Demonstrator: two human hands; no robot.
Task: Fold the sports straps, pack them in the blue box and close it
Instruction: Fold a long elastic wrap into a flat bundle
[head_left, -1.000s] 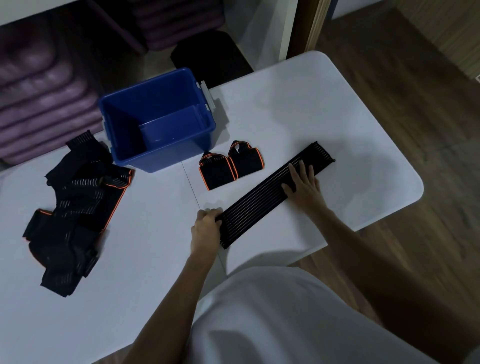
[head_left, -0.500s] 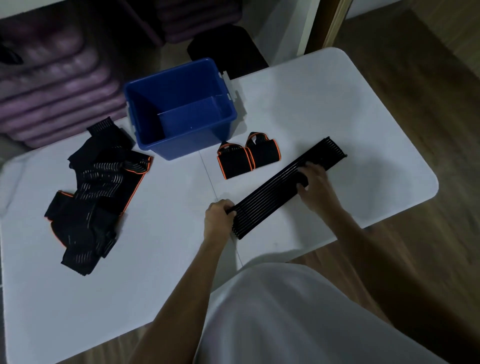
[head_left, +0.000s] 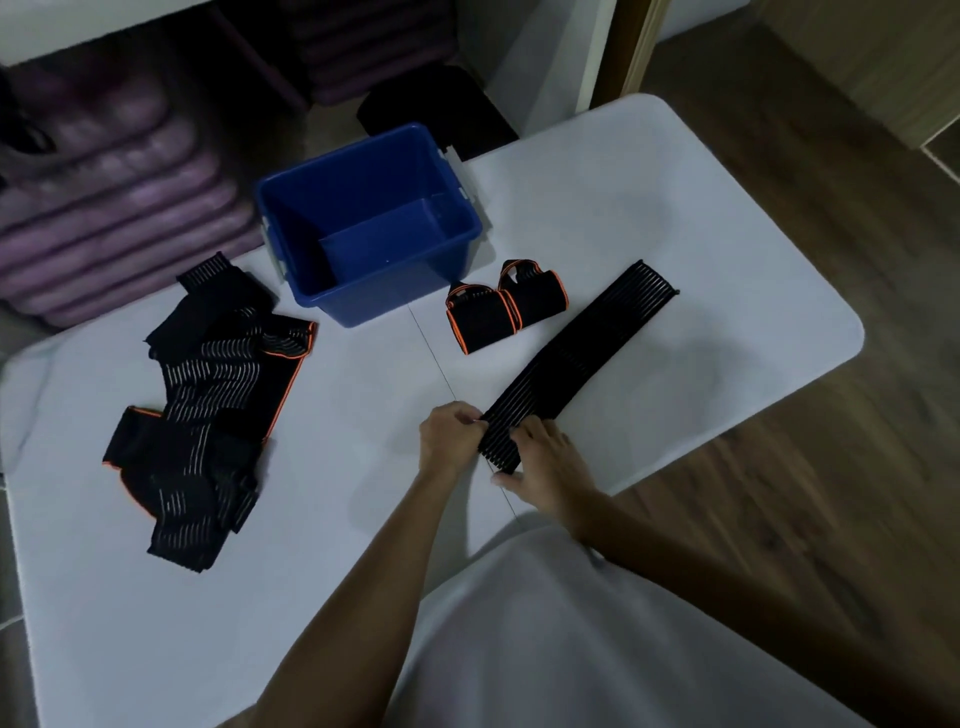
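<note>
A long black ribbed strap (head_left: 582, 353) lies diagonally on the white table (head_left: 649, 197), its far end pointing up and right. My left hand (head_left: 449, 439) pinches the strap's near end, and my right hand (head_left: 545, 462) grips the same end from the other side. Two folded black straps with orange edging (head_left: 501, 312) sit side by side just right of the open blue box (head_left: 306, 218). Nothing shows inside the box. A heap of unfolded black and orange straps (head_left: 202, 405) lies at the left of the table.
Purple rolled mats (head_left: 104, 197) are stacked behind the table at the left. A dark stool or seat (head_left: 436, 109) stands behind the box. Wooden floor (head_left: 831, 467) lies beyond the table's right and near edges.
My right hand has slid from the middle of the long strap down to its near end, beside my left hand. The view has shifted, so everything sits lower and further right.
</note>
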